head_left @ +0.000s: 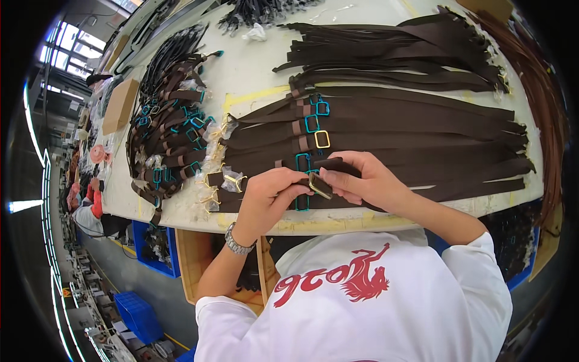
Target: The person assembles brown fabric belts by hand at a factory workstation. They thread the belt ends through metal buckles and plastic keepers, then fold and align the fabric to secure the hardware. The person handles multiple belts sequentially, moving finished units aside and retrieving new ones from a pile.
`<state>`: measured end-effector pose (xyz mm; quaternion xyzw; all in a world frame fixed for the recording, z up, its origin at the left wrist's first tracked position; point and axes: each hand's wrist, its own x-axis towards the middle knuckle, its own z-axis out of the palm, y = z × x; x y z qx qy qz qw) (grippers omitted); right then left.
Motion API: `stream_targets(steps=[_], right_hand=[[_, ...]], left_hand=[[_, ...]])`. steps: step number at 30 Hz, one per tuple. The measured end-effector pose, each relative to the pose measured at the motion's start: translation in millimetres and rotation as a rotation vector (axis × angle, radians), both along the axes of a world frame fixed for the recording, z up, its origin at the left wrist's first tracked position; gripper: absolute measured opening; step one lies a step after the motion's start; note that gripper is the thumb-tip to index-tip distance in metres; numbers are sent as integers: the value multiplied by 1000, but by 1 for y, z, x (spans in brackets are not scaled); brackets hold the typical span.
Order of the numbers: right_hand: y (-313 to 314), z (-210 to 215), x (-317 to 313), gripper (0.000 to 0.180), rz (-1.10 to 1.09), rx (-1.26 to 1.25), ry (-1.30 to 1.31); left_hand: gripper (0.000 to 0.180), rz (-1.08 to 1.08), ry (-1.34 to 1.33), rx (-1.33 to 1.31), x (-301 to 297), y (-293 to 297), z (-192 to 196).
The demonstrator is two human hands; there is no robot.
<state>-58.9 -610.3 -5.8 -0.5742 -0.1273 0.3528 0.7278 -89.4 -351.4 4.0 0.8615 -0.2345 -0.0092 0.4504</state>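
Above the table's near edge, a gold-rimmed belt buckle (320, 186) is held between my two hands. My left hand (268, 196), with a metal watch on its wrist, pinches the buckle's left side between thumb and fingers. My right hand (365, 181) is closed at its other side, gripping a dark brown strap (339, 165) there. Under and beyond my hands lie dark brown belt straps (410, 130) side by side. Several blue-covered buckles (312, 123) and one bare gold buckle (322, 139) sit across them.
At left lies a heap of straps with blue-covered buckles (175, 130). More dark straps (386, 48) are stacked at the far side. Reddish-brown straps (546, 102) hang over the right edge. Blue crates (137, 315) stand below left, and another person (90, 208) is at far left.
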Motion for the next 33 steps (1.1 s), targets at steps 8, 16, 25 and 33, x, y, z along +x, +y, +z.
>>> stream_targets(steps=[8,16,25,33], right_hand=[[-13,-15,0,18,-1,75,61],[-20,-25,-10,16,-104,168,168],[-15,-21,-20,17,-138,138,128],[-18,-19,-29,19,-162,51,113]], left_hand=[[16,6,557,-173,10,-8,-5],[29,-21,346,299,27,44,23],[60,0,-362,379,-11,-49,14],[56,-29,-335,328,-16,-54,10]])
